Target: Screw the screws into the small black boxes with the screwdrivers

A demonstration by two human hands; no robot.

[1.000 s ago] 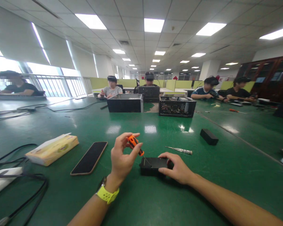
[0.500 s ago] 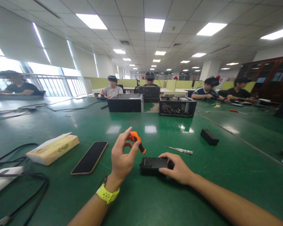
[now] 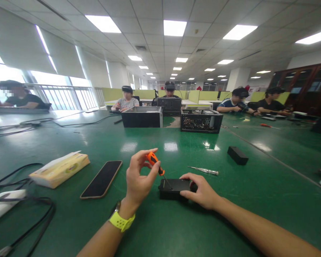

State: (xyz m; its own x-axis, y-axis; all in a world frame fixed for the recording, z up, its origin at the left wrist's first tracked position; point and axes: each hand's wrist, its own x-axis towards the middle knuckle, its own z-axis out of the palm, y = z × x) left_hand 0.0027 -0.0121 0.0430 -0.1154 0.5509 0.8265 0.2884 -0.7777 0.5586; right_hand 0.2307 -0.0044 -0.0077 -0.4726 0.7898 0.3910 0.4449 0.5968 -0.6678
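Observation:
A black rectangular box (image 3: 173, 189) lies flat on the green table in front of me. My right hand (image 3: 200, 191) grips its right end between thumb and fingers. My left hand (image 3: 140, 175), wearing a watch with a yellow-green strap (image 3: 122, 220), is closed on the orange and black handle of a screwdriver (image 3: 155, 163). The screwdriver leans to the left, and its thin shaft meets the top face of the box. Whether the tip sits in a screw is too small to tell. Beyond the box lies a clear-handled screwdriver (image 3: 205, 171).
To the left are a phone (image 3: 103, 180), a tissue pack (image 3: 61, 168) and black cables (image 3: 46, 214). Another black block (image 3: 237, 155) lies at right. Farther off stand open computer cases (image 3: 143, 117) (image 3: 200, 121), with several people seated around the table.
My left fingers have shifted slightly on the screwdriver handle, and the handle leans a bit more to the left. The box and my right hand have stayed in place.

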